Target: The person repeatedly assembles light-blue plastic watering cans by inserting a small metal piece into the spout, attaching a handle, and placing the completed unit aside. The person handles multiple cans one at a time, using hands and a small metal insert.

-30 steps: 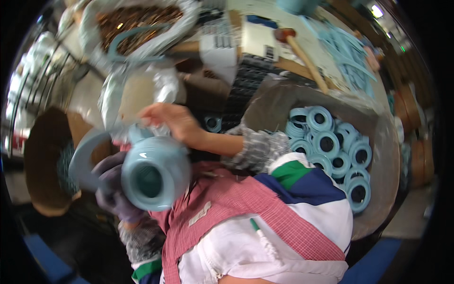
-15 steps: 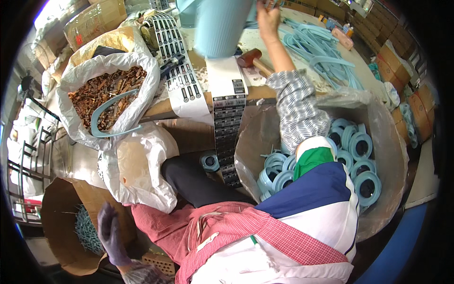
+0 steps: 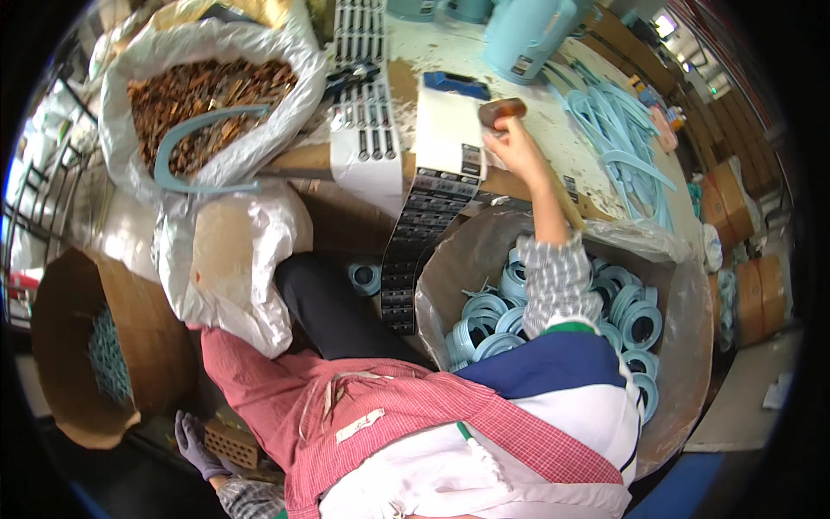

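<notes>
My right hand (image 3: 519, 151) reaches over the worktable, fingers bent together beside the dark head of a mallet (image 3: 501, 112). They lie close to the edge of the white label strip (image 3: 450, 130); what they pinch, if anything, is hidden. The mallet's wooden handle runs under the hand and out past the wrist. Behind it, a light blue ribbed pitcher (image 3: 529, 39) stands on the table, apart from the hand. Low on the left, my gloved left hand (image 3: 199, 448) hangs with fingers stretched, beside a brick with holes (image 3: 232, 443), holding nothing.
A large lined bin (image 3: 700, 346) of blue ring-shaped lids stands at my right. Blue strips (image 3: 618, 138) pile on the table's right. A sack (image 3: 298, 95) of brown scraps with a blue handle piece (image 3: 164, 156), and a carton (image 3: 156, 346), stand left. A blue box (image 3: 456, 84) lies beyond the labels.
My right hand has let go of the pitcher, now standing on the table, and come down to the mallet and labels. The view has shifted. My left hand remains low beside the brick.
</notes>
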`<move>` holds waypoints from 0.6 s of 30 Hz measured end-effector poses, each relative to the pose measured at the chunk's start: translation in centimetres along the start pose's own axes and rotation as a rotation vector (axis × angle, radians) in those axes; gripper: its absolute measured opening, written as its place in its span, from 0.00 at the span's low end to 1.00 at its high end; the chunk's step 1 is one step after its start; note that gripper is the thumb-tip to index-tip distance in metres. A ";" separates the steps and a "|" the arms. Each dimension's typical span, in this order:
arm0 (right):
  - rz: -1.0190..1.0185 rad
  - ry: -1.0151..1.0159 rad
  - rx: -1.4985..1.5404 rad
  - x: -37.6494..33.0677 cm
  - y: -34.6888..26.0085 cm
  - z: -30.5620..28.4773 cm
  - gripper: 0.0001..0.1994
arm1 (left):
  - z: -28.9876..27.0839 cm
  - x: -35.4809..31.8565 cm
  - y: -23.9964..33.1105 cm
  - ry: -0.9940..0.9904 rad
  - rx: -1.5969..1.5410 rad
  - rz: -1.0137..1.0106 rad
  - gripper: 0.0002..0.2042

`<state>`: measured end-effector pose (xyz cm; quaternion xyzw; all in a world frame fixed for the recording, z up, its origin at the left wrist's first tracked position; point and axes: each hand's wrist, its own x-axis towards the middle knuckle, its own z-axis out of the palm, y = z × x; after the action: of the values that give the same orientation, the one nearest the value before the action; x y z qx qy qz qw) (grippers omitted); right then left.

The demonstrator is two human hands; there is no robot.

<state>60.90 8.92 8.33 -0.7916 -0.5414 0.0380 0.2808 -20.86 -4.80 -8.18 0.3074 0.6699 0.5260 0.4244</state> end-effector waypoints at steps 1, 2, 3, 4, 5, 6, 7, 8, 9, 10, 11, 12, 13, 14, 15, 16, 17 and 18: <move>0.069 -0.022 0.185 -0.9 -0.3 0.9 0.26 | -4.6 -1.4 -3.5 0.137 0.042 -0.097 0.16; 0.141 -0.053 0.367 -1.4 -0.2 1.4 0.27 | -8.9 -3.5 -7.1 0.283 0.082 -0.197 0.16; 0.146 -0.095 0.430 -1.5 -1.1 1.8 0.26 | -13.3 -6.9 -11.7 0.416 -0.005 -0.223 0.16; 0.171 -0.155 0.517 -1.6 -2.0 2.5 0.25 | -17.8 -10.5 -14.4 0.567 -0.066 -0.224 0.15; 0.312 -0.133 0.486 -2.2 -2.7 1.8 0.28 | -21.2 -13.6 -17.2 0.556 -0.190 -0.343 0.15; 0.428 -0.120 0.754 -3.5 -4.2 0.3 0.25 | -20.5 -16.2 -19.5 0.687 -0.277 -0.388 0.13; 0.386 -0.210 0.899 -3.1 -2.8 -0.2 0.23 | -19.5 -20.8 -21.4 0.848 -0.374 -0.428 0.12; 0.342 -0.298 0.881 -2.4 0.5 -0.2 0.21 | -21.1 -24.5 -23.1 0.944 -0.378 -0.446 0.10; 0.338 -0.237 0.826 -1.4 4.0 0.3 0.19 | -22.5 -28.9 -25.2 0.996 -0.345 -0.463 0.09; 0.134 -0.192 0.535 0.6 10.0 0.9 0.17 | -23.4 -32.1 -26.6 1.023 -0.303 -0.491 0.08; 0.262 -0.186 0.459 2.5 12.1 1.2 0.17 | -23.5 -35.9 -27.9 1.053 -0.274 -0.520 0.08; 0.134 -0.213 0.228 5.0 14.1 0.8 0.18 | -23.6 -37.7 -29.4 1.031 -0.278 -0.579 0.08; 0.033 -0.255 0.164 8.5 15.2 -1.8 0.18 | -22.3 -40.4 -32.1 1.008 -0.309 -0.674 0.08; 0.008 -0.259 -0.012 8.5 15.0 -0.2 0.15 | -23.0 -42.4 -31.7 1.009 -0.286 -0.715 0.09; 0.009 -0.202 0.025 8.6 14.1 0.7 0.14 | -20.4 -41.8 -33.5 1.120 0.025 -0.732 0.10; 0.027 -0.147 0.054 8.1 13.8 1.4 0.13 | -18.4 -40.7 -34.3 1.201 0.359 -0.746 0.11; 0.004 -0.097 0.128 7.2 14.0 1.4 0.11 | -17.2 -38.2 -34.0 1.108 0.388 -0.736 0.12; -0.036 -0.043 0.203 7.2 13.8 1.5 0.10 | -15.8 -35.8 -32.8 1.019 0.401 -0.727 0.13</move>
<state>74.80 12.29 2.14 -0.7482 -0.5548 0.1044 0.3484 -17.71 -50.96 -29.75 -0.1530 0.9332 0.2939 0.1394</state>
